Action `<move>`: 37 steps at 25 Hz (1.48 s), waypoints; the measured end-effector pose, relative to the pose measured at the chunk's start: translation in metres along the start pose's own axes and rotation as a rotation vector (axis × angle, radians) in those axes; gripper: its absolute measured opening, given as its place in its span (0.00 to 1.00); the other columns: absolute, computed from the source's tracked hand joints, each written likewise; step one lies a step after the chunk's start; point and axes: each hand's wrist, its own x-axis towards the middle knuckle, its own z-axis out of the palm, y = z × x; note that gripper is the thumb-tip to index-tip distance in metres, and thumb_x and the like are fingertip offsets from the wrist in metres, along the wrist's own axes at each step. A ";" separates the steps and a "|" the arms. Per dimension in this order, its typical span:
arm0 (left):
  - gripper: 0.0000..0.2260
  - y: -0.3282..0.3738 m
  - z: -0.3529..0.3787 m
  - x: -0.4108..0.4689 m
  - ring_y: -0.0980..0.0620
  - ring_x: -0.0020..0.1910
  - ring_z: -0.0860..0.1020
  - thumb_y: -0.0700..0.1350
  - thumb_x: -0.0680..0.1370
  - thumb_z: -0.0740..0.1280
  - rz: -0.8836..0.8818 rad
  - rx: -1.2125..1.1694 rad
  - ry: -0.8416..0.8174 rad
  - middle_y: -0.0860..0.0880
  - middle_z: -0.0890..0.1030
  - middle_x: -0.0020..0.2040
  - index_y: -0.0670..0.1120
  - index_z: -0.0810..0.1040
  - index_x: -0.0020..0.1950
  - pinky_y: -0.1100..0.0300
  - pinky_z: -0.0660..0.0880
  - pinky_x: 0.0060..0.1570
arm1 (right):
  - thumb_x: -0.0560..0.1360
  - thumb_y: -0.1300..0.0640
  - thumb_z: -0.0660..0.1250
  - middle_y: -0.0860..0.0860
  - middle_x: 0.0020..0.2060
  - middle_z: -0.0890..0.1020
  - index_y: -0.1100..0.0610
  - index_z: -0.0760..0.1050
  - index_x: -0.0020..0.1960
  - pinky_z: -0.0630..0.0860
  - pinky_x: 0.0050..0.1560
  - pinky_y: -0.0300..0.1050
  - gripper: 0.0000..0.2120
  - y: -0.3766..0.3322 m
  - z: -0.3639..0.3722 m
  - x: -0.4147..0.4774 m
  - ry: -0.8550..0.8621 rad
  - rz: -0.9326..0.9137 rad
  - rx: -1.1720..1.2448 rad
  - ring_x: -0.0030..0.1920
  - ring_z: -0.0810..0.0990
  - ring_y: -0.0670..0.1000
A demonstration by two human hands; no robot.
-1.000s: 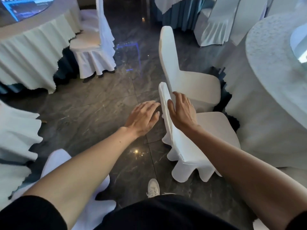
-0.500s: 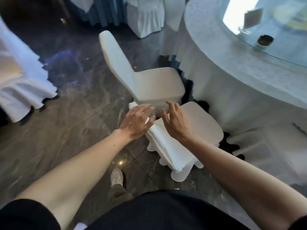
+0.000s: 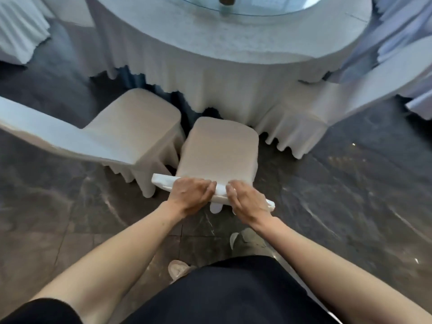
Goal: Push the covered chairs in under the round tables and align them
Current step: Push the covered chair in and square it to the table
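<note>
Now both of my hands sit on the top edge of the chair [image 3: 219,148] back, side by side and just apart: the left hand [image 3: 192,197] curls its fingers over the edge toward the seat, and the right hand [image 3: 247,200] does the same a little nearer the right end. Both are closed on the chair's back, with a strip of white cover showing between them. The chair stands straight ahead of me, its seat pointing at the table [image 3: 233,43], and the seat's far edge reaches the hem of the tablecloth [image 3: 210,90], though I cannot tell whether they touch. A second chair [image 3: 131,127] stands just beside it on the left, turned at an angle, its back stretching toward the left edge of the view. A third chair [image 3: 383,76] leans in at the table's right side. Half a second ago I saw the chair from its side, with the table off to my right and my hands only arriving at the back with fingers spread; now I face the table squarely and the fingers have closed down on the edge. My shoes [image 3: 178,270] show on the dark floor [image 3: 350,206] below.
</note>
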 end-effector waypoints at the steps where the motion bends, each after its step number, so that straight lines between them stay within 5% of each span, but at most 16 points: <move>1: 0.23 -0.002 0.001 0.002 0.46 0.31 0.78 0.56 0.79 0.47 0.025 0.013 0.005 0.48 0.82 0.33 0.48 0.74 0.34 0.58 0.60 0.30 | 0.80 0.43 0.45 0.52 0.49 0.79 0.53 0.74 0.53 0.64 0.41 0.45 0.22 -0.002 0.007 -0.007 0.031 0.004 -0.043 0.48 0.78 0.56; 11: 0.18 -0.012 0.014 0.019 0.49 0.23 0.73 0.51 0.76 0.53 0.120 -0.022 0.075 0.50 0.77 0.26 0.48 0.74 0.31 0.63 0.58 0.26 | 0.75 0.49 0.50 0.51 0.25 0.75 0.56 0.72 0.31 0.57 0.29 0.39 0.21 0.007 0.030 0.015 0.380 0.066 -0.153 0.24 0.72 0.52; 17: 0.19 -0.011 0.024 0.087 0.46 0.23 0.74 0.51 0.75 0.53 0.049 -0.037 0.087 0.49 0.77 0.26 0.47 0.75 0.30 0.62 0.59 0.27 | 0.75 0.48 0.49 0.51 0.25 0.73 0.56 0.71 0.31 0.56 0.29 0.39 0.21 0.042 0.001 0.074 0.434 0.074 -0.141 0.23 0.69 0.52; 22: 0.22 -0.041 0.019 0.171 0.44 0.26 0.78 0.51 0.74 0.51 -0.051 -0.020 0.103 0.46 0.81 0.28 0.46 0.82 0.34 0.59 0.71 0.27 | 0.76 0.47 0.49 0.52 0.25 0.75 0.56 0.71 0.32 0.58 0.29 0.39 0.21 0.056 -0.021 0.157 0.431 0.052 -0.101 0.24 0.65 0.52; 26: 0.25 -0.055 0.010 0.230 0.41 0.32 0.78 0.52 0.75 0.48 -0.131 -0.022 0.071 0.42 0.82 0.34 0.43 0.82 0.40 0.55 0.71 0.35 | 0.76 0.46 0.49 0.53 0.27 0.77 0.56 0.72 0.33 0.59 0.29 0.40 0.22 0.066 -0.038 0.221 0.399 0.041 -0.076 0.25 0.72 0.56; 37: 0.24 -0.082 0.006 0.255 0.43 0.36 0.78 0.51 0.76 0.46 -0.169 -0.017 0.011 0.43 0.82 0.37 0.42 0.79 0.40 0.53 0.72 0.40 | 0.77 0.47 0.51 0.53 0.28 0.77 0.57 0.73 0.34 0.62 0.27 0.38 0.21 0.057 -0.040 0.253 0.362 -0.035 -0.031 0.24 0.71 0.53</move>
